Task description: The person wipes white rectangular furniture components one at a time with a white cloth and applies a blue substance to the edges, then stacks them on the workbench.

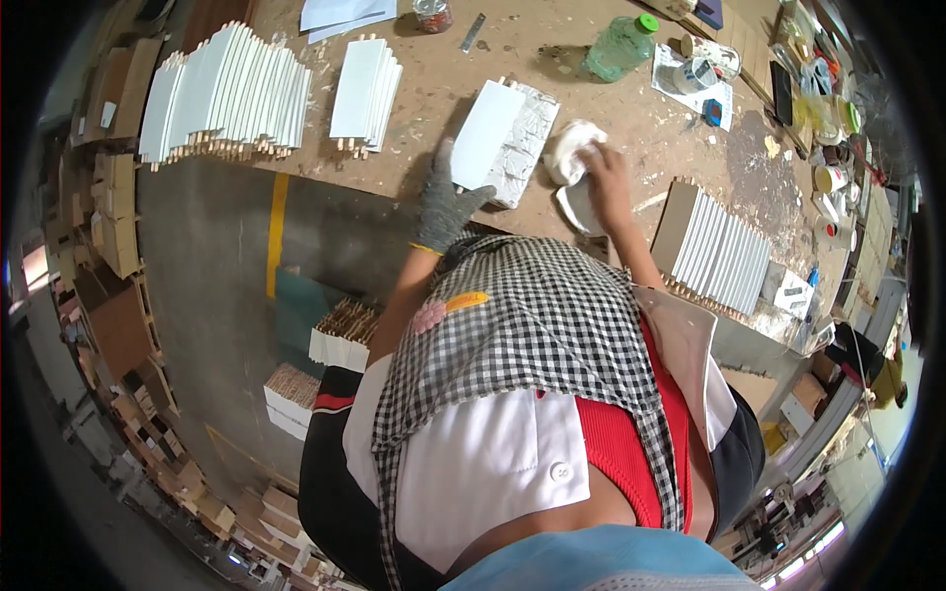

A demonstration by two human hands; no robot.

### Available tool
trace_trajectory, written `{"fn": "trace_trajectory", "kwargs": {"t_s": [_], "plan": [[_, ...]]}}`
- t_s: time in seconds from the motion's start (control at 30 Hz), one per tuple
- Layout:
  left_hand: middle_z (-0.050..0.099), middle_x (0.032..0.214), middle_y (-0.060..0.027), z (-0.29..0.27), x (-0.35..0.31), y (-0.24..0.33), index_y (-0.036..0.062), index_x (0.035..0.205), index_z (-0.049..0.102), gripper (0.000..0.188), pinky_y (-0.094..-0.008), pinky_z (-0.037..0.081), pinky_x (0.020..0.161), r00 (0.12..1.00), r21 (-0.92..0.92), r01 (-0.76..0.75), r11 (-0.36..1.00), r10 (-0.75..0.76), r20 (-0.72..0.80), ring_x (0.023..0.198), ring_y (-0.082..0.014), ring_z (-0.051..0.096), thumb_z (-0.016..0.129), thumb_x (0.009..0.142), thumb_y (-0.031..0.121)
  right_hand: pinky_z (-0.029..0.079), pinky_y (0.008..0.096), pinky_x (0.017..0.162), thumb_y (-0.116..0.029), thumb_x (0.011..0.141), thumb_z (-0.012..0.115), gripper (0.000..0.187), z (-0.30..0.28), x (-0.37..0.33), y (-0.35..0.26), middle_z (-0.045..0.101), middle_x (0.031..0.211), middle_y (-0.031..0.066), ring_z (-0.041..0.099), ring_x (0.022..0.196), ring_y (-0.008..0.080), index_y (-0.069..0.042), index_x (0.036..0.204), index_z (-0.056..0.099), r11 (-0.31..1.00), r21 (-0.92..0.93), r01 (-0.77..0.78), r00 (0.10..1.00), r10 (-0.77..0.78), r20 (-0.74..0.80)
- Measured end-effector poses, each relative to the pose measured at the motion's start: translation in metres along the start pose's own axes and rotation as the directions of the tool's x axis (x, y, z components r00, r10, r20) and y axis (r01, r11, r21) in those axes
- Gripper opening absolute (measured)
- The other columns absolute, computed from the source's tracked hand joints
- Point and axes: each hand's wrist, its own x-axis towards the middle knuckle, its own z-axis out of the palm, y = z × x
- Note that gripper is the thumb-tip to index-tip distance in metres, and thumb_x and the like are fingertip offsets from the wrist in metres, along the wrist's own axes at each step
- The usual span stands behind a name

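Observation:
A white panel with wooden pegs at its ends rests on a block wrapped in wrinkled white material, near the table's front edge. My left hand, in a grey glove, holds the panel's near left corner, its thumb along the near end and its fingers on the left side. To the right of the block, my bare right hand is closed on a bunched white cloth; its fingertips are partly hidden in the folds. Just below the cloth lies a curved white piece whose kind I cannot make out.
Stacked white pegged panels stand at the far left, with a smaller stack beside them. More panels lean together at the right. A green bottle, a metal strip and a jar stand or lie farther back.

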Motion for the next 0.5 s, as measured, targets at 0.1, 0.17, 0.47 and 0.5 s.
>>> {"fn": "trace_trajectory", "kwargs": {"t_s": [0.1, 0.17, 0.47, 0.5], "plan": [[0.048, 0.138, -0.0253, 0.027, -0.013, -0.011, 0.0001, 0.150, 0.026, 0.104, -0.0422, 0.047, 0.099, 0.996, -0.107, 0.017, 0.994, -0.026, -0.083, 0.123, -0.0329, 0.052, 0.087, 0.071, 0.030, 0.051, 0.0344, 0.065, -0.005, 0.086, 0.062, 0.028, -0.025, 0.037, -0.049, 0.060, 0.105, 0.0191, 0.063, 0.080, 0.0310, -0.003, 0.114, 0.062, 0.912, 0.244, -0.330, 0.943, 0.332, 0.032], [0.052, 0.135, -0.0217, 0.037, -0.021, -0.004, 0.0060, 0.150, 0.028, 0.090, -0.0410, 0.051, 0.093, 0.997, -0.232, 0.081, 0.969, -0.082, 0.008, 0.116, -0.0302, 0.057, 0.080, 0.079, 0.022, 0.052, 0.0366, 0.073, -0.012, 0.086, 0.064, 0.026, -0.032, 0.049, -0.088, 0.061, 0.106, 0.0168, 0.062, 0.088, 0.0297, -0.006, 0.111, 0.064, 0.941, 0.296, -0.165, 0.974, 0.109, 0.196], [0.032, 0.152, -0.0269, 0.040, -0.022, -0.003, 0.0015, 0.154, 0.011, 0.114, -0.0442, 0.037, 0.110, 0.996, -0.134, -0.091, 0.987, 0.088, -0.034, 0.138, -0.0372, 0.038, 0.087, 0.073, 0.030, 0.050, 0.0456, 0.083, -0.035, 0.092, 0.057, 0.032, 0.034, 0.155, 0.015, 0.069, 0.102, 0.0184, 0.064, 0.093, 0.0376, -0.006, 0.097, 0.070, 0.983, -0.123, -0.138, 0.962, 0.163, 0.221], [0.033, 0.151, -0.0269, 0.039, -0.019, 0.000, 0.0014, 0.154, 0.010, 0.116, -0.0455, 0.037, 0.110, 0.994, -0.153, -0.096, 0.984, 0.088, -0.057, 0.138, -0.0370, 0.038, 0.088, 0.071, 0.028, 0.052, 0.0451, 0.073, -0.037, 0.092, 0.058, 0.035, 0.029, 0.164, 0.024, 0.070, 0.089, 0.0198, 0.065, 0.081, 0.0410, -0.003, 0.090, 0.069, 0.961, -0.111, -0.254, 0.955, 0.267, 0.132]]}}
